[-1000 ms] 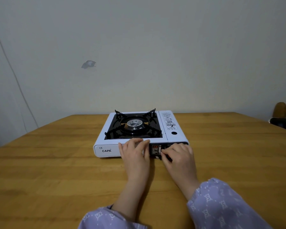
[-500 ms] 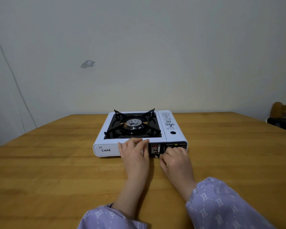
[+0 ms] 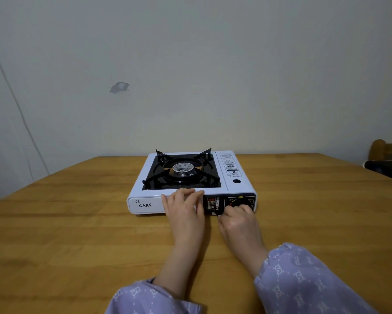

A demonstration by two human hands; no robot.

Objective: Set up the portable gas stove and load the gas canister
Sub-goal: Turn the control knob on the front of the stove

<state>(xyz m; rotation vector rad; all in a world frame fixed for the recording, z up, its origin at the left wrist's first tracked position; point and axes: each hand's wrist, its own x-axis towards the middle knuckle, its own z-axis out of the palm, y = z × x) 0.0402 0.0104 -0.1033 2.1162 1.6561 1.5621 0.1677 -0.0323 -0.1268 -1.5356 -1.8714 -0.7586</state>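
- The portable gas stove (image 3: 145,205) sits square on the wooden worktop (image 3: 77,234), towards its far side and well clear of every edge. Its control panel (image 3: 213,203) faces the person, so everything is within easy reach.
- The left hand (image 3: 184,209) lies flat against the stove's front. Its fingers are fairly straight and together, with the tips up on the front rim. I'd say it is there to brace the light body so it does not slide while the other hand works the controls.
- The right hand (image 3: 238,219) is just beside it, and the two hands do not touch. Its fingers are curled onto the control knob (image 3: 232,202), hiding most of it. It looks like a pinch for turning or checking the knob, though I can't see which way the knob points.
- The pan support (image 3: 208,152) stands prongs-up around the burner (image 3: 183,169), so that part of the setup looks done.
- The canister compartment runs along the stove's right side under a white cover (image 3: 232,171) printed with instruction pictures, and the cover is down flat.
- I can't tell whether a gas canister is inside, and none is lying out on the worktop that I can see. My guess is that the canister is either already loaded or yet to be fetched.
- Nothing sits on the burner.
- A dark chair (image 3: 385,155) pokes in at the far right, apart from the work.
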